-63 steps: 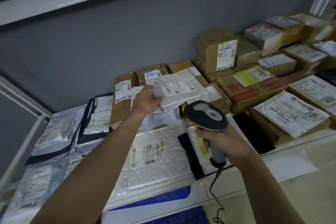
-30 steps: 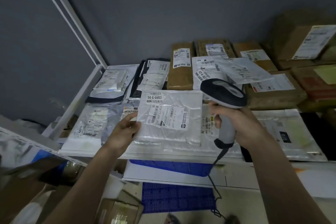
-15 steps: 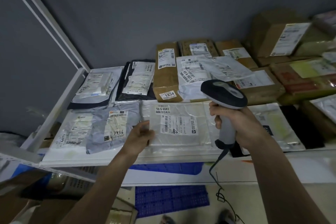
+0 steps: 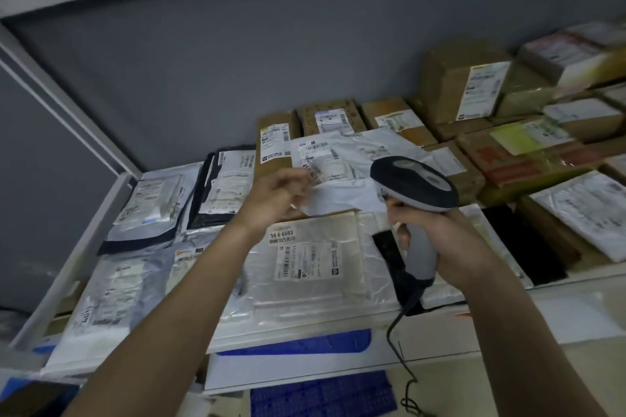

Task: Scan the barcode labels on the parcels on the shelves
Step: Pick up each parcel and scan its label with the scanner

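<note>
Shelf (image 4: 559, 311): white, grey wall behind, packed w/ parcels front to back; another shelf board overhead.
Brown boxes (image 4: 464, 88): stacked back-right, labels facing up or fwd; they crowd the rear row.
Clear bubble mailer (image 4: 315, 267): flat at shelf front, label "56-6-6603" up, partly under left forearm.
White poly bag (image 4: 349, 173): lies over the brown boxes mid-shelf, crumpled, barcode label up; near edge at the left hand.
Black-edged bags (image 4: 223, 193): left side, labels up, leaning on each other.
Black flat parcel (image 4: 528, 244): right of scanner, between mailer & boxes.
Right hand (image 4: 443, 237): fingers curled round scanner grip.
Scanner (image 4: 413, 186): dark head, grey handle, cord hanging below shelf edge; head blocks part of the white bag.
Left hand (image 4: 274, 200): blurred, fingers bent at white bag's edge; can't tell if pinching it.
</note>
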